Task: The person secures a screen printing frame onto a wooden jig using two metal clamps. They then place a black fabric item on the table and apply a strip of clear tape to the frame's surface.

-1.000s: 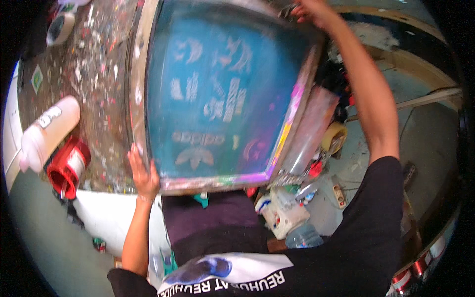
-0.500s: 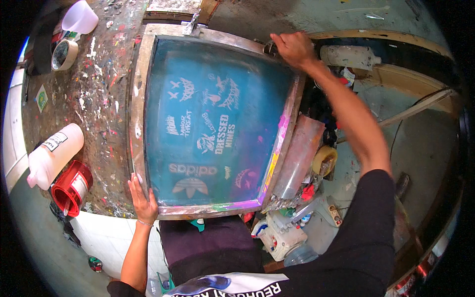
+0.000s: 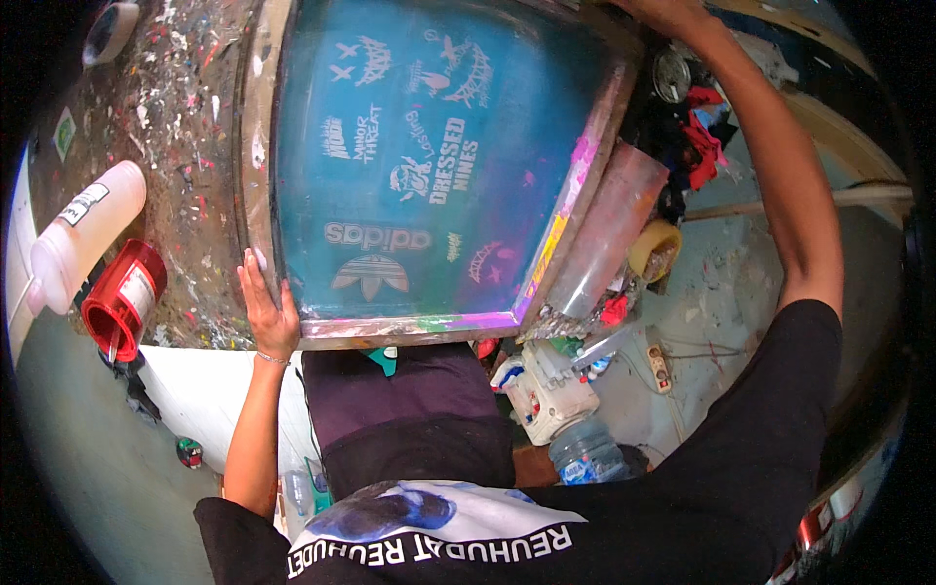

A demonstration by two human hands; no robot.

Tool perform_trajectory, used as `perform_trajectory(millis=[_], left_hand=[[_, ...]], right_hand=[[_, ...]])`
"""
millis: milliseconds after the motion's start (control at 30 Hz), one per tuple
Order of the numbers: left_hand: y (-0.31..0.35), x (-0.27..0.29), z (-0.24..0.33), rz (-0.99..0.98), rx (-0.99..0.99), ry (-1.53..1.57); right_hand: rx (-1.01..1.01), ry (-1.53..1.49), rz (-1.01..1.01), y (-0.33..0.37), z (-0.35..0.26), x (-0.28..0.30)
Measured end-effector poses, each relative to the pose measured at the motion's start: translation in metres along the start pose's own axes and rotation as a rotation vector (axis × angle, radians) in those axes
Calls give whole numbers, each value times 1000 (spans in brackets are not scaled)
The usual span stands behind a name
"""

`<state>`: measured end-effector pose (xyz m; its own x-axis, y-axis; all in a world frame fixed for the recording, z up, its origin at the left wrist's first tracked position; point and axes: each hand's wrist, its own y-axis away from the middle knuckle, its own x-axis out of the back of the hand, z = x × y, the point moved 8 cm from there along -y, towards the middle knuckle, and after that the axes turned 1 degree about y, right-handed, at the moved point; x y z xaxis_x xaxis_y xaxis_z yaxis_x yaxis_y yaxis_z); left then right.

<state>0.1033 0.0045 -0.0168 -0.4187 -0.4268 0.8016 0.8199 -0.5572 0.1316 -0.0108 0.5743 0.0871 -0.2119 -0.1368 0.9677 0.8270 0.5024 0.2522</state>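
Observation:
A screen-printing frame point(image 3: 259, 146) with blue mesh point(image 3: 390, 166) bearing several pale designs lies across the table. My left hand point(image 3: 270, 312) rests at its near left corner, fingers stretched out along the frame's left side. At the far right corner is my right hand point(image 3: 673, 15), cut by the picture's upper edge. Its fingers look closed, but what they grip is hidden. Pink, yellow and purple tape or paint point(image 3: 556, 229) runs along the frame's right and near sides.
On the paint-splattered table point(image 3: 185, 195) at left are a pale plastic bottle point(image 3: 93, 229), a red jar point(image 3: 132, 292) and a tape roll point(image 3: 109, 34). Right of the frame lie a clear cylinder point(image 3: 609, 234) and a yellowish tape roll point(image 3: 655, 249). A water bottle point(image 3: 585, 453) stands below.
The whole scene sits higher in the picture, so the frame's far edge and most of my right hand's fingers are cut off. My left hand stays on the same corner.

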Motion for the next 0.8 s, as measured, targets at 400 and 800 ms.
perform_trajectory(millis=[400,800], left_hand=[[9,5,-7,33,31,-36],[20,3,-14,29,90,-102]], right_hand=[[357,-30,128,-15,2,-1],[-531,-250,166,-8,5,-16]])
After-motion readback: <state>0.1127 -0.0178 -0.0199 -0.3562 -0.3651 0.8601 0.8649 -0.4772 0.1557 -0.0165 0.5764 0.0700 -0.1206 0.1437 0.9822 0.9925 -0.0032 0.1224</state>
